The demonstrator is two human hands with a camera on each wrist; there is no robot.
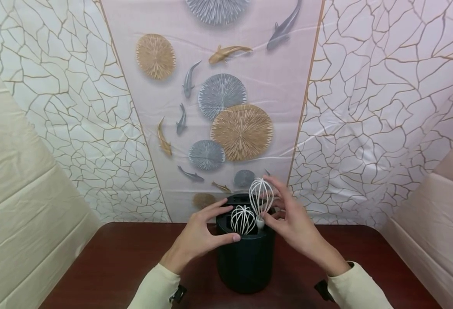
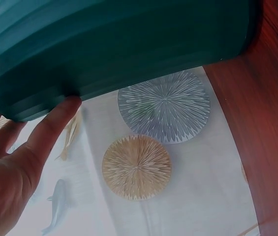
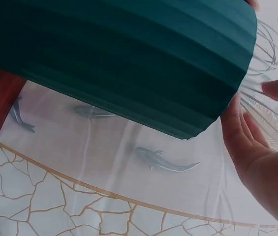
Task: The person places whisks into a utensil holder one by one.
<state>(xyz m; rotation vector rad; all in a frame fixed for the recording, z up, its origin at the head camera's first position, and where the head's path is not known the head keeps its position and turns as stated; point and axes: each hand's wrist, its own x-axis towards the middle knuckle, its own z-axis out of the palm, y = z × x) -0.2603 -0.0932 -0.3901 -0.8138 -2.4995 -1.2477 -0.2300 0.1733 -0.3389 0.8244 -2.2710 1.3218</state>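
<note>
A dark green ribbed utensil holder stands upright on the table, its top divided into compartments. My left hand grips its top, thumb on the near rim and fingers across the far left rim. In the left wrist view, a fingertip presses the ribbed wall. My right hand holds a white whisk at the right of the top, thumb near the base of its wires and index finger by the wire tips. That whisk's handle goes down out of sight. Another, rounder whisk stands head up in the holder to its left.
The dark red-brown table has rounded far corners. A patterned cloth backdrop with fish and round motifs hangs behind it. Pale padded panels slope along both sides.
</note>
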